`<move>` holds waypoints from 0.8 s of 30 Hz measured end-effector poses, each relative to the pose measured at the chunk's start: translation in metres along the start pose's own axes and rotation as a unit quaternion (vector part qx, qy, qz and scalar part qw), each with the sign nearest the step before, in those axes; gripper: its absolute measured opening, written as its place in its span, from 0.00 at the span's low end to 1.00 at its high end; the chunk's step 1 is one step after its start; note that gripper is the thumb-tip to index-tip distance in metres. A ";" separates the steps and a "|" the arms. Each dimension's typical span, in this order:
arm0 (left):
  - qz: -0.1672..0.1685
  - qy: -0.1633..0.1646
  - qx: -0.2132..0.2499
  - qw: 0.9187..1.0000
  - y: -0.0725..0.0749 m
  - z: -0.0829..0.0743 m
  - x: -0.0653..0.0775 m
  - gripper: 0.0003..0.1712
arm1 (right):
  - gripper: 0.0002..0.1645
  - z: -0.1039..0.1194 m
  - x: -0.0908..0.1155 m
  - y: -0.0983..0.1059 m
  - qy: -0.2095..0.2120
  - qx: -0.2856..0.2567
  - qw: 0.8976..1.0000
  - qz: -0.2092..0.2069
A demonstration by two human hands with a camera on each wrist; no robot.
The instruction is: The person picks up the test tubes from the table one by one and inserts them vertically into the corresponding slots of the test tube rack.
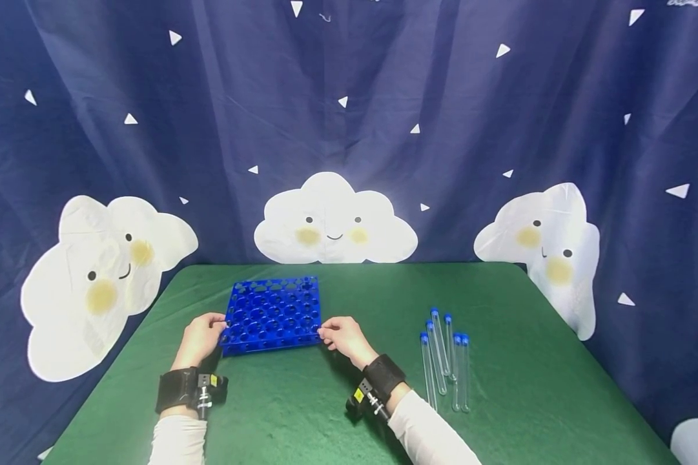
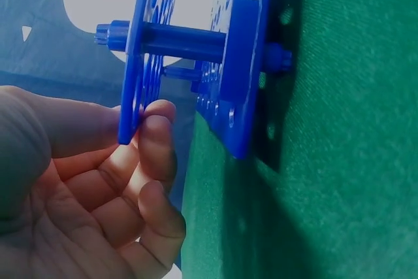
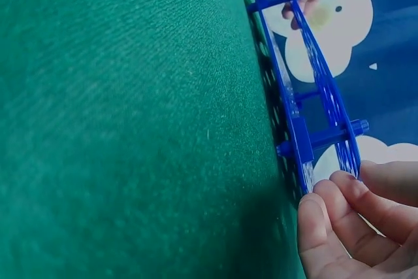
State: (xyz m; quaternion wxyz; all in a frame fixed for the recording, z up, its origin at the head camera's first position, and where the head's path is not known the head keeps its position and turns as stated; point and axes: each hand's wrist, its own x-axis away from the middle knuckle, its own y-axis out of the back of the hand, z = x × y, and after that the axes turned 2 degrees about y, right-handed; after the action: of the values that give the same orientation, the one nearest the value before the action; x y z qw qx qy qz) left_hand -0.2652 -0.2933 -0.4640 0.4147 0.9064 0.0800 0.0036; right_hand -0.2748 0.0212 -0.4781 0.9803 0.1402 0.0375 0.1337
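A blue plastic test tube rack (image 1: 274,313) with two perforated tiers stands on the green table, left of the middle. My left hand (image 1: 200,339) pinches the top tier at the rack's left end; in the left wrist view, thumb and forefinger grip the edge of that plate (image 2: 134,83). At the opposite end my right hand (image 1: 347,339) pinches the same upper plate, seen close in the right wrist view beside the rack's post (image 3: 326,136). Several clear test tubes (image 1: 441,361) with blue caps lie on the table to the right of my right hand.
A green cloth covers the table (image 1: 302,413). Behind it hangs a dark blue curtain (image 1: 378,142) printed with white clouds and triangles. Black straps with small cameras circle both wrists.
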 end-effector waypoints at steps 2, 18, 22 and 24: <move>0.003 0.004 0.006 1.000 0.000 -0.002 0.000 0.16 | 0.08 0.000 0.001 0.001 0.004 0.006 1.000 -0.001; 0.054 -0.010 0.047 0.997 -0.012 -0.020 -0.001 0.13 | 0.07 -0.005 0.018 0.032 0.022 0.044 0.999 0.002; 0.066 -0.018 0.051 0.996 -0.018 -0.026 -0.002 0.13 | 0.08 -0.006 0.024 0.042 0.020 0.050 0.999 0.004; 0.072 -0.020 0.055 0.996 -0.021 -0.028 -0.003 0.12 | 0.08 -0.006 0.028 0.048 0.023 0.053 0.998 0.006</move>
State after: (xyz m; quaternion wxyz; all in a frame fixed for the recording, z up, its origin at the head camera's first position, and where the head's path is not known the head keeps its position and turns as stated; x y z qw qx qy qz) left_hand -0.2733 -0.2589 -0.4615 0.3639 0.9313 0.0064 0.0113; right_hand -0.2608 0.0746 -0.4711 0.9695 0.1890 0.0662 0.1410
